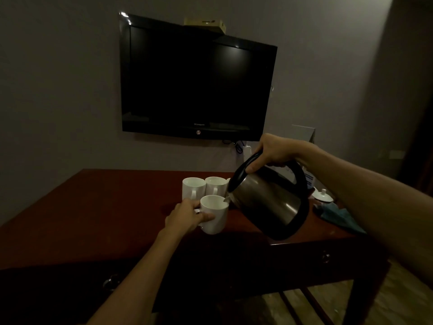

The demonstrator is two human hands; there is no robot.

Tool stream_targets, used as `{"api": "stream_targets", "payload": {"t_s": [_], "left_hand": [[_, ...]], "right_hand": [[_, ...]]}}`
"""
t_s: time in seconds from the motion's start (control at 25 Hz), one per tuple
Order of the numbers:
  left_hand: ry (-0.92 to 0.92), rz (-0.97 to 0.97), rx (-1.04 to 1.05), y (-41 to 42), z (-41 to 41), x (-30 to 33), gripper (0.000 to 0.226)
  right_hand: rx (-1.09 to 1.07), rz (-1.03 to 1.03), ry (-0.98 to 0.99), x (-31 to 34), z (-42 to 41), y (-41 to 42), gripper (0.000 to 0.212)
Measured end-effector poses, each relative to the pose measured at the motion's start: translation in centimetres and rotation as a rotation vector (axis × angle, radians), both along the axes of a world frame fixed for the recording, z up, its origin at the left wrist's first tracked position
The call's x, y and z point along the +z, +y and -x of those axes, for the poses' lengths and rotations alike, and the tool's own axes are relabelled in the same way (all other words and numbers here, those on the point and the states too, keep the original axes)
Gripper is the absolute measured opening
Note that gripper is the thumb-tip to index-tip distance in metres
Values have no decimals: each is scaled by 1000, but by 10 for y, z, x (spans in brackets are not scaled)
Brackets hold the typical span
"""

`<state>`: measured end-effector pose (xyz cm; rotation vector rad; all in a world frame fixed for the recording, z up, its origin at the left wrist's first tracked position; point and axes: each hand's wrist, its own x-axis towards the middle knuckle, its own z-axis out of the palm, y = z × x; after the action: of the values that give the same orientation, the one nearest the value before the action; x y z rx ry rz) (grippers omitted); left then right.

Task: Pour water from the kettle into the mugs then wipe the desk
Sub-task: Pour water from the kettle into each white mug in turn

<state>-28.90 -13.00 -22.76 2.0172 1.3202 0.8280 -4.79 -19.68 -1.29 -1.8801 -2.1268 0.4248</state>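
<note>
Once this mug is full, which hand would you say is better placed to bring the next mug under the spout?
Probably left: the left hand already holds the front mug beside the two waiting mugs, while the right hand grips the tilted kettle.

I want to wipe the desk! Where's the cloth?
The blue cloth lies on the desk's right end, just right of the tilted kettle, in front of a small white lidded pot.

A dark television hangs on the wall, small box on top.

Kettle right of front mug, 2 behind.
</note>
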Motion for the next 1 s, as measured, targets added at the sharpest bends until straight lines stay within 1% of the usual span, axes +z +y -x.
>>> {"api": "stream_targets", "payload": {"t_s": [0.08, 0.2, 0.24, 0.36, 0.4, 0.52, 0.6, 0.8, 0.92, 1.0], "left_hand": [[-10, 8, -3, 2, -1, -3, 34], [-31, 9, 2, 3, -2, -4, 38], [-51, 19, -9, 4, -3, -5, 39], [-74, 34, -51, 6, -2, -5, 35], [-82, 39, -51, 6, -2, -5, 36], [-81, 46, -51, 7, -2, -6, 45], [-93, 47, -57, 8, -1, -7, 47], [-111, 35, -71, 7, 0, -7, 42], [-115, 47, -73, 8, 0, -7, 43], [-126, 68, -81, 9, 1, -9, 47]], "right_hand": [[13, 13, -25, 3, 1, 2, 30], [22, 25, -46, 5, 6, 6, 31], [23, 26, -55, 6, 7, 6, 34], [29, 34, -69, 7, 9, 10, 58], [37, 40, -80, 8, 10, 11, 59], [45, 44, -118, 11, 10, 15, 50], [42, 44, -136, 13, 12, 17, 47], [47, 52, -158, 16, 16, 21, 43], [61, 48, -171, 16, 17, 23, 37], [64, 50, -181, 17, 19, 24, 37]]}}
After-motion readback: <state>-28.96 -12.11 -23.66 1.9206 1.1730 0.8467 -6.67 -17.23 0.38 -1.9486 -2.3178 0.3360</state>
